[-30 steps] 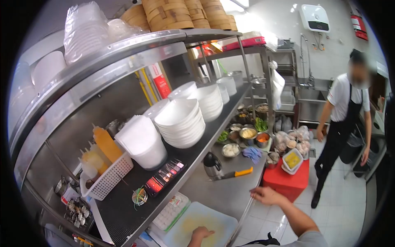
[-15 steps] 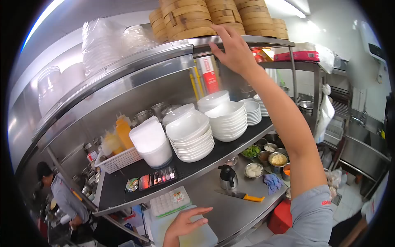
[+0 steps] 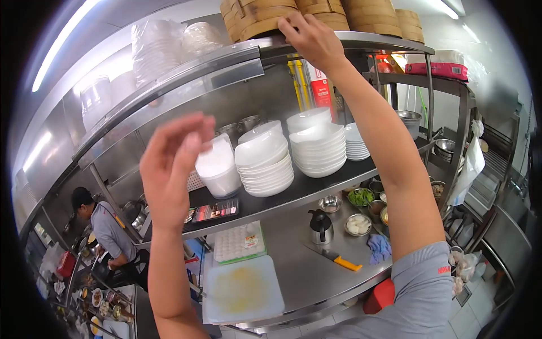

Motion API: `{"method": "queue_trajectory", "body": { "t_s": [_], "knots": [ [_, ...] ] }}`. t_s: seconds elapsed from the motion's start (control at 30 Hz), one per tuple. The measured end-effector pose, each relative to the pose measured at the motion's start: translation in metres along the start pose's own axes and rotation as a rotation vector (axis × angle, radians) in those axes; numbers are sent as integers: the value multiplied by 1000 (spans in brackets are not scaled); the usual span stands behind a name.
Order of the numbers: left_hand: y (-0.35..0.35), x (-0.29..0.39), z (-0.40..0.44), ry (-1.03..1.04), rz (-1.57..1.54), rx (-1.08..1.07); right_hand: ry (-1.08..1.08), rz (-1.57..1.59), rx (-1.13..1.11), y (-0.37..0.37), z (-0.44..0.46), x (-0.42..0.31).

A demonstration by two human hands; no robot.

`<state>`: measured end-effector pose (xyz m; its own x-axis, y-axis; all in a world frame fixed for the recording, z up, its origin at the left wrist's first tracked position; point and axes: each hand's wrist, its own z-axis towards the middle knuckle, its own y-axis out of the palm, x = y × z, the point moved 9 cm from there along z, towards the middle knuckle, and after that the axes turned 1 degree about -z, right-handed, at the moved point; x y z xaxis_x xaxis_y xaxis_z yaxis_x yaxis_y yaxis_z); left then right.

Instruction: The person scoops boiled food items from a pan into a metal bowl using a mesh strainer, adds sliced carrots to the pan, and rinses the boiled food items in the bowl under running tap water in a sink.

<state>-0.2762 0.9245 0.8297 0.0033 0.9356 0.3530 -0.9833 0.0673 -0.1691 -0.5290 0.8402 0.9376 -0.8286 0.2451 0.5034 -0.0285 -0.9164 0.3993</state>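
Bamboo steamers (image 3: pixel 261 21) up top: I count four stacks along the top shelf (image 3: pixel 389 43), with their upper parts mostly out of frame. The right hand (image 3: pixel 316 42) is up at the first stack, fingers bent against its lower part, but I can't tell whether it's properly clamped on. The left hand (image 3: pixel 174 158) is up in the air, motion-blurred, fingers loosely spread and well apart from the other one.

More counting: two wrapped bundles of containers (image 3: pixel 195 39) next to the steamers, then on the middle shelf (image 3: pixel 271 206) two front stacks of white bowls (image 3: pixel 264 169), two more white stacks right behind, plus one of smaller plates (image 3: pixel 355 144). Down on the counter (image 3: pixel 299 285) it's one flask (image 3: pixel 320 229), one orange-handled knife (image 3: pixel 335 259), one blue cloth (image 3: pixel 379 248), one cutting board (image 3: pixel 243 288) and one bumpy white tray (image 3: pixel 236 243). One co-worker (image 3: pixel 113 229) stands off to the left.

Edges: that first stack sits right by the top shelf's front lip, close against its neighbour, with a small gap on the wrapped side. The bowls crowd the middle shelf. Best open room is the bare steel between board and knife, running to the counter's front edge.
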Motion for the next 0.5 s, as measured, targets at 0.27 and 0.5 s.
{"method": "queue_trajectory", "body": {
  "t_s": [0.27,0.5],
  "knots": [
    [26,2,93,21,59,11,690,203,-43,-9,-25,40],
    [32,14,94,26,25,17,1614,2152,536,24,-13,3]
  ]
}}
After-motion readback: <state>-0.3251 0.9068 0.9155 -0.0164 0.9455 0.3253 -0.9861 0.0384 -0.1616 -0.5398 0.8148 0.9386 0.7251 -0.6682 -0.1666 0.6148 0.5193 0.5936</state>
